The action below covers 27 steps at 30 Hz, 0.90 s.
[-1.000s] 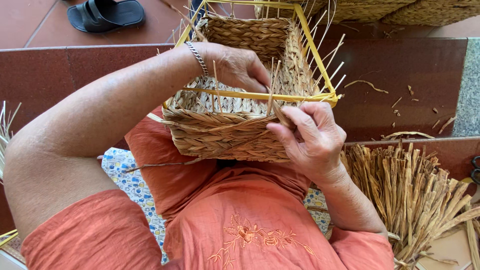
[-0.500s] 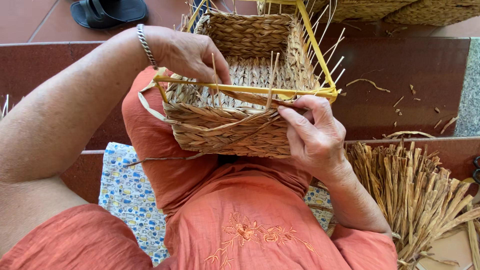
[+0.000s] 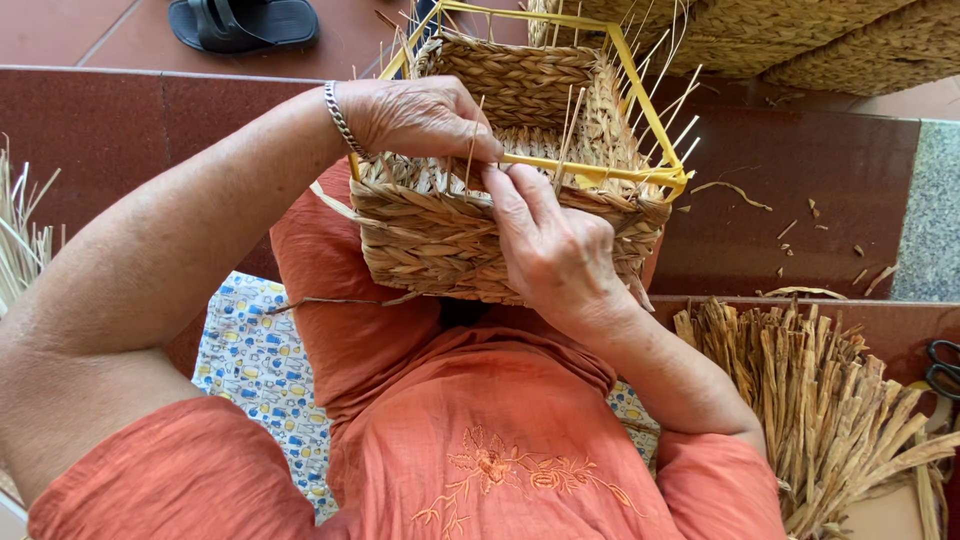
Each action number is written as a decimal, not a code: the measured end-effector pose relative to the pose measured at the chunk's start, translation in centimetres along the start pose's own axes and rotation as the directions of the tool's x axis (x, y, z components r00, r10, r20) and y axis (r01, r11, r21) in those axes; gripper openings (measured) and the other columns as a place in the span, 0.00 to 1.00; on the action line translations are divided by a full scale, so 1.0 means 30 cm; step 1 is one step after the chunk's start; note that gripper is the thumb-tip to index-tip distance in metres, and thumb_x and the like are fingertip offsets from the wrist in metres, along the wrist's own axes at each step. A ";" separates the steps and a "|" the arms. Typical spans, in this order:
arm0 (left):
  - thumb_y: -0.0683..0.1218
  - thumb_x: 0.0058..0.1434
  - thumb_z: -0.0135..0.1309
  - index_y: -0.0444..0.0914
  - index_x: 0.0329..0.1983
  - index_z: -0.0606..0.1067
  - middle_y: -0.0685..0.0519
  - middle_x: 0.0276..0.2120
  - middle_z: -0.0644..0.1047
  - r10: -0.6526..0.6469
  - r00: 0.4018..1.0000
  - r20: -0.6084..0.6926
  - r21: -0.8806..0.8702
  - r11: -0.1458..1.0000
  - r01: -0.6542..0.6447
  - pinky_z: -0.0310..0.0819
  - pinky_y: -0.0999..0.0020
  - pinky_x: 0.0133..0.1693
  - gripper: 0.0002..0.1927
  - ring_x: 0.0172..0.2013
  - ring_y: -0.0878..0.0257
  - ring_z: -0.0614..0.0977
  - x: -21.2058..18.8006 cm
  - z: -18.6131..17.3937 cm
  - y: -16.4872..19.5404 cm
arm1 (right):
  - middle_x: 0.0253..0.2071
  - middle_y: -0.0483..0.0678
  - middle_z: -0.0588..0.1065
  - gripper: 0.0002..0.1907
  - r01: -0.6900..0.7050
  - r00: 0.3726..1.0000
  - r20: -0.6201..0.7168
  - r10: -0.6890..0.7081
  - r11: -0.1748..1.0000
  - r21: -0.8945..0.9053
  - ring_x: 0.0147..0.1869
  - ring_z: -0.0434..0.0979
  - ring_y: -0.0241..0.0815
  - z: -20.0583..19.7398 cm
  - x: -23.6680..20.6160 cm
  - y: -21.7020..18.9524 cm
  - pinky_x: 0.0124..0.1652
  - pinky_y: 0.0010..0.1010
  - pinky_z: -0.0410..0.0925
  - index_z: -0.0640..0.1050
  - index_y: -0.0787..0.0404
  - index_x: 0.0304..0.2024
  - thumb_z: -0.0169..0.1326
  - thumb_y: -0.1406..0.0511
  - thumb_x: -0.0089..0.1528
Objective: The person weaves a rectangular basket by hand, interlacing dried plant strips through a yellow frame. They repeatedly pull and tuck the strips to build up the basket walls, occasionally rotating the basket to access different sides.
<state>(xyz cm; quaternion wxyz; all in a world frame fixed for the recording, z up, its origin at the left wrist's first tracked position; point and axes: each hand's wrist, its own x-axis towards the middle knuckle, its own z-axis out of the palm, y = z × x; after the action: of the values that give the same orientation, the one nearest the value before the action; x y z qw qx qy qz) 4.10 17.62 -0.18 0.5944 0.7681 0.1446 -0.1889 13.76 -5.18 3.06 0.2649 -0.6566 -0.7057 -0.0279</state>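
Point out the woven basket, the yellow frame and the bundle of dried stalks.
woven basket (image 3: 430, 245): head view, front woven wall.
yellow frame (image 3: 610, 172): head view, near top bar.
bundle of dried stalks (image 3: 820, 400): head view, middle of the bundle.

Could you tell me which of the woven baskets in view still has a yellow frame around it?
The small basket on the person's lap, under both hands: its yellow frame stands around it. The larger baskets beyond show none.
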 end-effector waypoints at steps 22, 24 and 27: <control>0.42 0.76 0.52 0.36 0.52 0.77 0.55 0.49 0.80 0.646 0.500 -0.577 0.412 0.759 -0.505 0.79 0.70 0.52 0.07 0.48 0.68 0.81 -0.105 0.069 0.026 | 0.40 0.48 0.81 0.15 0.255 0.753 -0.180 0.633 -0.028 0.966 0.33 0.75 0.33 -0.200 -0.656 0.409 0.31 0.24 0.69 0.80 0.57 0.47 0.49 0.55 0.79; 0.41 0.71 0.57 0.38 0.47 0.77 0.53 0.39 0.78 0.724 0.354 -0.591 0.661 0.687 -0.301 0.73 0.62 0.48 0.04 0.41 0.61 0.79 -0.152 0.116 0.089 | 0.41 0.48 0.80 0.16 0.302 0.689 -0.179 0.702 -0.054 0.952 0.33 0.75 0.34 -0.240 -0.737 0.455 0.33 0.24 0.68 0.78 0.57 0.46 0.47 0.54 0.80; 0.46 0.66 0.62 0.39 0.47 0.74 0.51 0.39 0.75 0.881 0.239 -0.408 0.875 0.452 -0.172 0.66 0.54 0.49 0.11 0.42 0.53 0.76 -0.216 0.273 0.166 | 0.41 0.50 0.77 0.18 0.336 0.544 -0.188 0.818 -0.006 0.942 0.33 0.72 0.37 -0.273 -0.818 0.505 0.35 0.27 0.66 0.76 0.59 0.48 0.44 0.54 0.83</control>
<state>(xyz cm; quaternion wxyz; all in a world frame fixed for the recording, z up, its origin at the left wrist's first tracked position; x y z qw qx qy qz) -0.39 8.45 5.26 0.1367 0.8990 0.0331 0.4148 30.73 -28.68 -4.64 0.8995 -0.3291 -0.1606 0.2382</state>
